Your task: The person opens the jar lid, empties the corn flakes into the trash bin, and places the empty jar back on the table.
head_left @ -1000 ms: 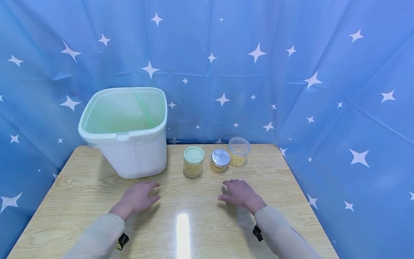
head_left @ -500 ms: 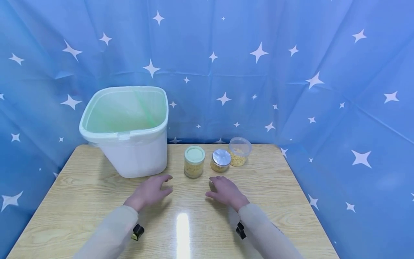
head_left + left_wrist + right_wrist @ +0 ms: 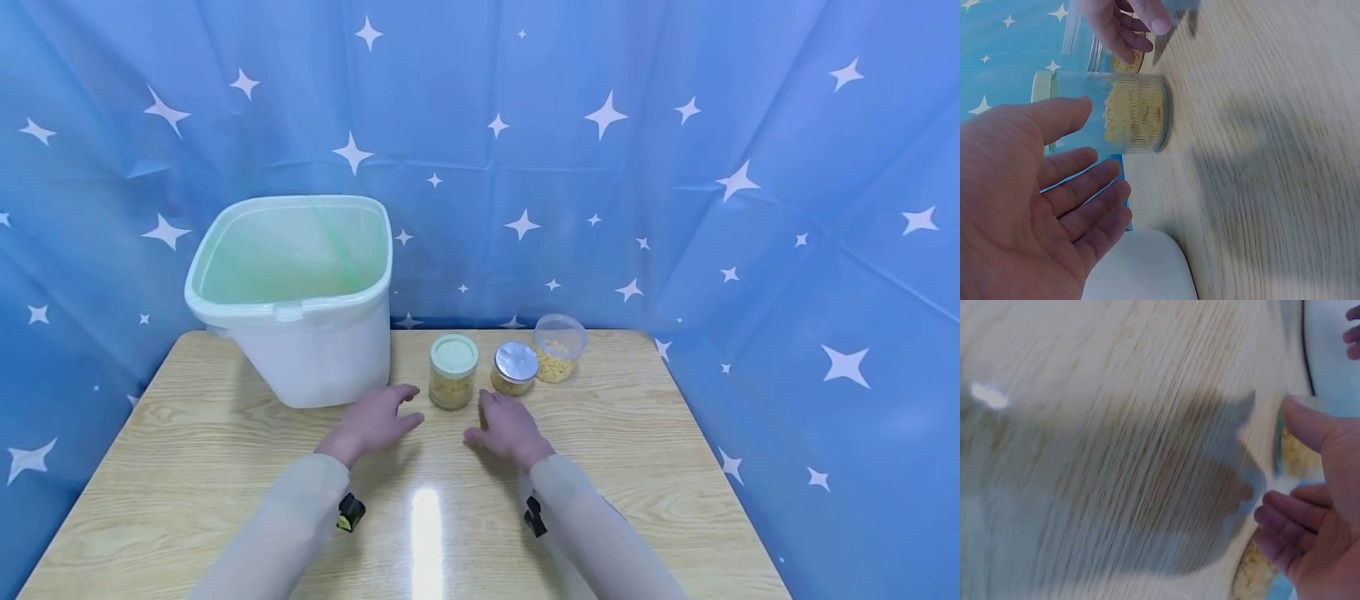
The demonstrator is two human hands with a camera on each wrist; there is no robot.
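Note:
A ribbed glass jar point(image 3: 452, 375) with a pale green lid and yellow bits inside stands upright at the back middle of the table. My left hand point(image 3: 373, 419) is just left of it, fingers spread and holding nothing; in the left wrist view its palm and thumb point(image 3: 1069, 119) overlap the jar's lid end. Front right of the same jar, my right hand point(image 3: 506, 427) is empty, its fingers loosely bent. Beyond its fingertips is a shorter jar point(image 3: 514, 368) with a silver lid. Next to that one leans a clear round tub point(image 3: 559, 350) with yellow bits in it.
A large white bin point(image 3: 315, 350) with a pale green inside stands at the back left, close behind my left hand. A blue star-patterned curtain point(image 3: 480, 208) hangs along the back and sides of the wooden table point(image 3: 187, 492).
Both hands have moved inward and forward, toward the green-lidded jar, from opposite sides. The jars, tub and bin have stayed in place on the table.

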